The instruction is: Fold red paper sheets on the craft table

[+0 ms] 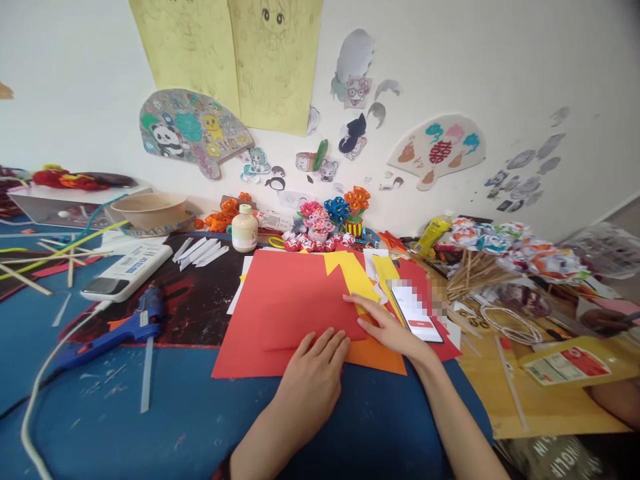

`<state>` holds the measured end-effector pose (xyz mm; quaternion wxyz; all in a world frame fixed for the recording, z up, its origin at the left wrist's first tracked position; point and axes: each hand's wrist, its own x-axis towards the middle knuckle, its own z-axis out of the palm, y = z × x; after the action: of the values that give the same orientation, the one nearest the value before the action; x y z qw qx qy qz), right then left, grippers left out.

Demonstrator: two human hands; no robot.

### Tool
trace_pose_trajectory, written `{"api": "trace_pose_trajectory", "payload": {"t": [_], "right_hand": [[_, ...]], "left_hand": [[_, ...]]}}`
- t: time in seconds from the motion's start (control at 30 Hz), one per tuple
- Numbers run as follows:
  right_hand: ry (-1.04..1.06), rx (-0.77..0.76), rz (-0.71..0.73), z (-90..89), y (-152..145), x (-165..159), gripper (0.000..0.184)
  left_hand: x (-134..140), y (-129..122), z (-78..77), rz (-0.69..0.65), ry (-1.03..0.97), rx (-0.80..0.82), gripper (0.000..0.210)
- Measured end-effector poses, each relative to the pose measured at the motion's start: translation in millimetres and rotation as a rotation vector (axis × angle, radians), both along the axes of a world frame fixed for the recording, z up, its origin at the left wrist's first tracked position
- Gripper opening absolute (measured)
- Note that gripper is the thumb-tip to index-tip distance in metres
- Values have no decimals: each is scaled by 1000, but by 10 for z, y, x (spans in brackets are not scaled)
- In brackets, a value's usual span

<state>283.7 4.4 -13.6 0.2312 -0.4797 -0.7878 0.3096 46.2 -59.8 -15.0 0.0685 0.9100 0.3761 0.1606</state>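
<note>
A large red paper sheet (pixel 270 293) lies on several other sheets, and a second red layer with a visible lower edge rests on it. I cannot tell whether that layer is a fold or a separate piece. My left hand (pixel 317 363) lies flat on the red paper near its front edge, fingers stretched out. At the paper's right edge, my right hand (pixel 385 327) rests with its fingers apart, fingertips touching the red layer. Under the stack an orange sheet (pixel 383 357) and a yellow sheet (pixel 357 280) stick out. Beside my right hand lies a phone (pixel 417 317).
Left are a blue glue gun (pixel 127 330), a white power strip (pixel 131 272) and white paper strips (pixel 200 252). Behind stand a glue bottle (pixel 245 230) and pipe-cleaner flowers (pixel 337 210). On the right are wooden sticks (pixel 470 277), a large yellowish bottle (pixel 575 362) and another person's arm (pixel 620 400).
</note>
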Motion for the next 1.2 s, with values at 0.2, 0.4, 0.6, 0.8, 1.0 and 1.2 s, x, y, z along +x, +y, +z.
{"api": "trace_pose_trajectory", "payload": {"t": [0.2, 0.4, 0.6, 0.8, 1.0, 1.2], "right_hand": [[0, -1, -16, -1, 20, 2, 45], [-21, 29, -16, 29, 6, -20, 46], [-25, 54, -10, 12, 12, -17, 48], [-9, 60, -11, 20, 6, -22, 47], [-34, 25, -7, 67, -10, -13, 51], [-9, 19, 6, 24, 10, 24, 50]], "left_hand": [[274, 46, -7, 73, -76, -37, 53], [253, 73, 6, 33, -132, -48, 53], [219, 66, 28, -4, -134, -63, 52], [197, 75, 71, -47, -138, -69, 52], [176, 70, 67, -60, -132, -58, 50], [301, 78, 59, -26, -115, -57, 56]]}}
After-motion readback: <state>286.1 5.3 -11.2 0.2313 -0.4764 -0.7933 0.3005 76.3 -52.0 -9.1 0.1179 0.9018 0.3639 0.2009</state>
